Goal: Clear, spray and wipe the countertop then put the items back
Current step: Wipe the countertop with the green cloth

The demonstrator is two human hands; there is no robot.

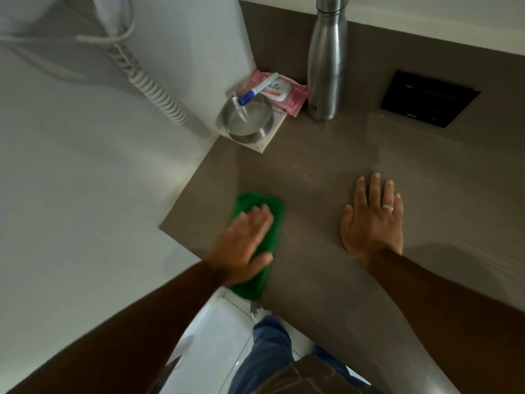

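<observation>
A green cloth (272,206) lies flat on the brown countertop (321,172) near its left front corner. My left hand (244,243) presses down on the cloth with fingers spread, and both look blurred. My right hand (372,217) rests flat on the bare countertop to the right, palm down, a ring on one finger. At the back left corner stand a steel bowl (247,116) on a pale pad (270,140), a blue-capped marker (257,89) lying across a pink wipes pack (284,93), and a tall steel bottle (326,69).
A black square panel (429,98) is set into the countertop at the back right. A white wall with a coiled cord (153,86) rises on the left. Below the counter's front edge are a white floor and my legs in jeans (270,354).
</observation>
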